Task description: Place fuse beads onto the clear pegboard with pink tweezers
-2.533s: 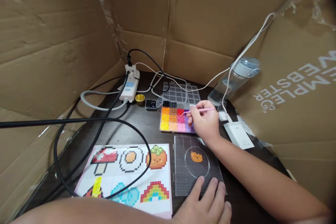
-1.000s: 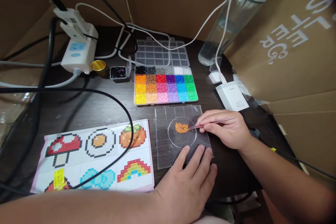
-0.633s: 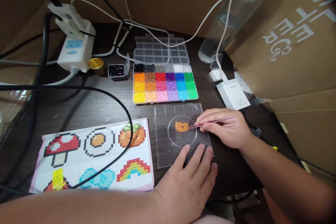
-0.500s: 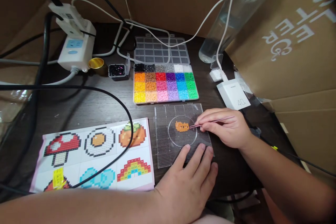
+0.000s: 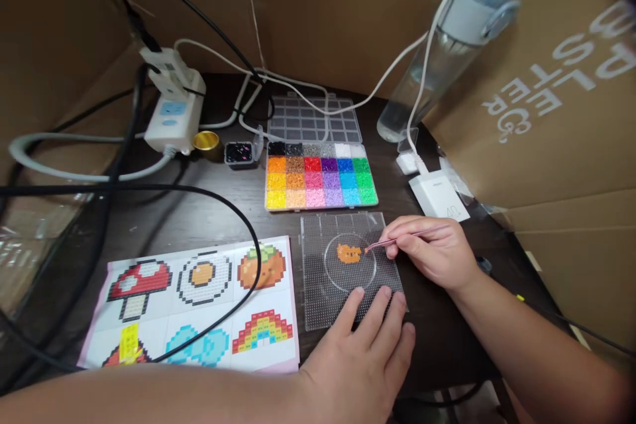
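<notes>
My right hand [image 5: 434,252] is closed on pink tweezers [image 5: 417,234], whose tip has a small orange bead [image 5: 366,250] at it, just right of the bead figure. That figure, a patch of orange beads [image 5: 348,253], sits inside a ring outline on the clear pegboard [image 5: 318,305]. My left hand [image 5: 365,351] lies with fingers spread over the board's near edge, holding nothing. Left of the board is a pattern sheet [image 5: 203,315] with a mushroom, an egg, a persimmon and a rainbow among its pixel pictures.
Behind the board stands an open bead box [image 5: 320,175] sorted by colour. A small box of black beads [image 5: 239,154], a gold cup [image 5: 207,144] and a power strip [image 5: 171,116] are to its left. A water bottle [image 5: 437,59] and white charger [image 5: 440,195] stand right. A black cable [image 5: 238,205] crosses the sheet.
The tweezers' tip has drawn back from the orange figure to its right, an orange bead now showing at it. The whole view has shifted slightly. My left hand stays on the board.
</notes>
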The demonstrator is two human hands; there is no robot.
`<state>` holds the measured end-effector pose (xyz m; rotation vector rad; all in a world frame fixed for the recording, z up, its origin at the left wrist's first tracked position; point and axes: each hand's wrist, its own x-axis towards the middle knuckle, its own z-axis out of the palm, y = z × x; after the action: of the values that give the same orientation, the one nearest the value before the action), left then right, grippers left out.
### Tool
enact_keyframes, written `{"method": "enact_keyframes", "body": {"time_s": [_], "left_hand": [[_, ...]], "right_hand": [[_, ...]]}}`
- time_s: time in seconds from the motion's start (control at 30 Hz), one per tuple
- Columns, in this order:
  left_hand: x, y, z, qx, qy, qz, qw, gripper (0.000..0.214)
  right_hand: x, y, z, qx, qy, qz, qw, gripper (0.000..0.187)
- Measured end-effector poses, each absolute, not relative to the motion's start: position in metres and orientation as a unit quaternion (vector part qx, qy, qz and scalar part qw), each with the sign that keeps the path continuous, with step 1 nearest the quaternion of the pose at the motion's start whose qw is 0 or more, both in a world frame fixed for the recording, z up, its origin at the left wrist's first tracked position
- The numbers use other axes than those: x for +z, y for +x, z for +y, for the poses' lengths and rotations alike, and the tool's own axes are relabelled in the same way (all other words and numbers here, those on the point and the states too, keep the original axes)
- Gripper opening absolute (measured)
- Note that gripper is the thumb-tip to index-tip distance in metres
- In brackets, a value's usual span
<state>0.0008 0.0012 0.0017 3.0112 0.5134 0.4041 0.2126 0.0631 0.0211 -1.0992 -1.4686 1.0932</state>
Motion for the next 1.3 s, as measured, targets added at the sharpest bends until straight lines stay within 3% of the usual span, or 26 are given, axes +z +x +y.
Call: {"method": "enact_keyframes", "body": {"time_s": [0.17, 0.37, 0.83, 1.0, 1.3], "left_hand": [[-0.007, 0.003, 0.001, 0.199, 0.962, 0.183, -0.043, 0.037], [-0.015, 0.004, 0.001, 0.232, 0.95, 0.197, -0.066, 0.036], [-0.025, 0.005, -0.003, 0.225, 0.953, 0.189, -0.079, 0.037], [-0.019, 0.004, -0.002, 0.194, 0.964, 0.179, -0.045, 0.039], [-0.009, 0.003, 0.0, 0.165, 0.97, 0.177, -0.019, 0.042]], "right_hand": [[0.027, 0.204, 0.076, 0.434, -0.463, -0.577, 0.514, 0.012], [0.053, 0.173, 0.118, 0.373, -0.46, -0.616, 0.52, 0.013], [0.047, 0.124, 0.177, 0.335, -0.544, -0.641, 0.426, 0.024], [0.049, 0.134, 0.168, 0.382, -0.535, -0.6, 0.455, 0.028], [0.051, 0.161, 0.131, 0.571, -0.464, -0.41, 0.538, 0.02]]}}
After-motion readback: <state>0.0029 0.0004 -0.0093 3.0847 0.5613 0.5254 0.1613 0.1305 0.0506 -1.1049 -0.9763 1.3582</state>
